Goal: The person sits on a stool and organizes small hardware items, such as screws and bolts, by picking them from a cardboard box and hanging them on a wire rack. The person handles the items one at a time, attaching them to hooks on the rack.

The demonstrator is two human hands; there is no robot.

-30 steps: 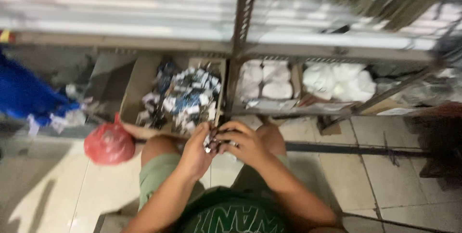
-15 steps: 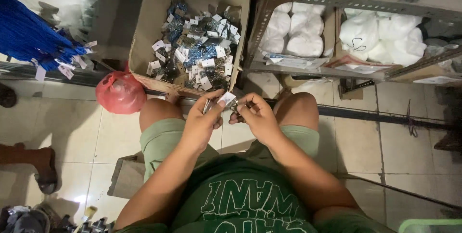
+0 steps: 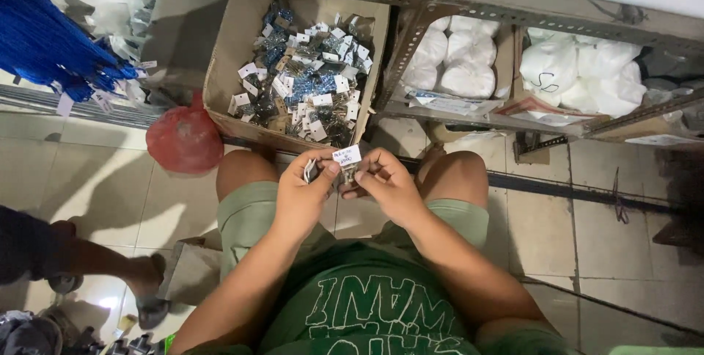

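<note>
Your left hand [image 3: 304, 194] pinched a small white tag [image 3: 347, 155] at its edge; your right hand [image 3: 385, 183] closed its fingertips on the little tagged metal piece [image 3: 347, 174] hanging under it, both held between your knees; a second ago the pair sat lower and the tag faced away, now it was turned up to view; just beyond stood a cardboard box [image 3: 220, 76] of like tagged pieces; beside it a red bag [image 3: 183, 138]; right, white sacks [image 3: 455, 61] on the shelf.

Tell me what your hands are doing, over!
Left hand and right hand both pinch a small white tag with a bit of metal under it. Cardboard box of tagged pieces just ahead. Nothing between.
</note>
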